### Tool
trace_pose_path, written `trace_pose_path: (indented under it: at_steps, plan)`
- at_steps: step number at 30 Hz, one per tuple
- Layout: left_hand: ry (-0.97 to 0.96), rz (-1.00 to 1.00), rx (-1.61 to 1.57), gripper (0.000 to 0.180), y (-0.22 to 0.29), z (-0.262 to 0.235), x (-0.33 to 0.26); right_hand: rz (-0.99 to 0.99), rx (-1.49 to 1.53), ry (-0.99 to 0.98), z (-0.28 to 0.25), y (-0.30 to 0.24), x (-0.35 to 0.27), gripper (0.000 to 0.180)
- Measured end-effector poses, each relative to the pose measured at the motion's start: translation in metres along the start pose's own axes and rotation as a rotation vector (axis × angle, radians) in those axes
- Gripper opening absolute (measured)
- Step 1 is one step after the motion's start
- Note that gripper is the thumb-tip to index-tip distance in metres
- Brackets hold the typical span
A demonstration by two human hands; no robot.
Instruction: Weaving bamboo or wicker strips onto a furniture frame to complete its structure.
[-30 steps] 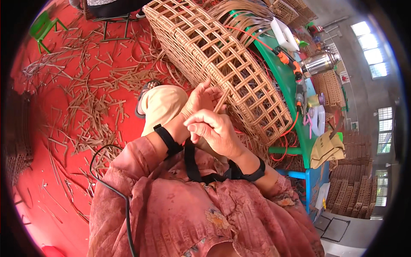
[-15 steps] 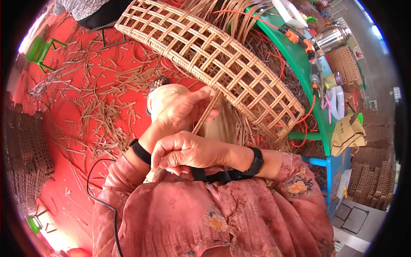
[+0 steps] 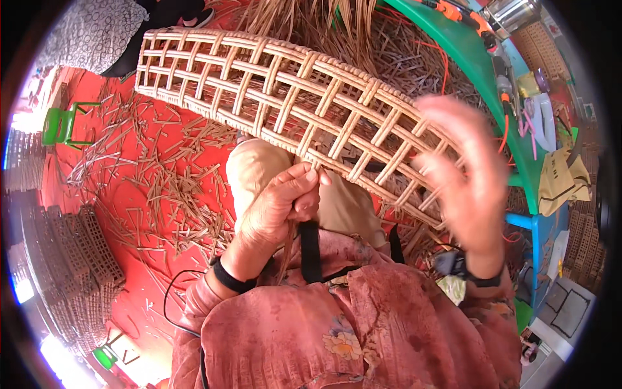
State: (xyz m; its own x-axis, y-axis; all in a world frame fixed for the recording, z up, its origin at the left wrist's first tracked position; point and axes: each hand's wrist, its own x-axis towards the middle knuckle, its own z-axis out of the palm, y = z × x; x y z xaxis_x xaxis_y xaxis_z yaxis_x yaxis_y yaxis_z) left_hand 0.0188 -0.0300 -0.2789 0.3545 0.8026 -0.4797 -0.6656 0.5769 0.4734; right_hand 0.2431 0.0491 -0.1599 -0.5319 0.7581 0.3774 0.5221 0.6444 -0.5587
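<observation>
A long, shallow basket of open-lattice tan wicker lies slantwise across my knees, tilted so its gridded side faces up. At the middle of its near rim, my left hand is closed in a pinch on a thin wicker strand, whose loose tail hangs down toward my lap. My right hand is over the basket's right end, smeared by motion. Its thumb and fingers look apart, but whether they touch the wicker cannot be made out.
A green table curves along the right, with orange-and-black tools and a metal canister on it. Cut wicker scraps litter the red floor. At the left stand a green chair and stacked woven pieces. Another person's patterned garment shows far left.
My right hand has swung from over my left wrist to the basket's right end. My left hand has moved up against the near rim. The basket and view have shifted.
</observation>
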Motion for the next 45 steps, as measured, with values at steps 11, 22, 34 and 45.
trace_pose_path:
  at_steps: [11,22,34,45]
  plan:
    - [0.102,0.034,0.285,0.021,0.001,0.019,-0.002,0.36,-0.302,-0.124,-0.011,0.06,-0.012,0.041]
    - [0.1,0.23,0.374,0.022,-0.007,0.021,-0.017,0.517,-0.255,-0.152,-0.004,0.053,-0.013,0.05]
    - [-0.023,0.366,0.616,0.033,0.032,0.039,0.036,0.579,-0.241,-0.104,-0.044,0.109,0.02,0.056]
    - [-0.007,0.367,0.439,0.027,0.027,0.046,0.09,0.141,-0.585,0.107,-0.04,0.089,0.025,0.029]
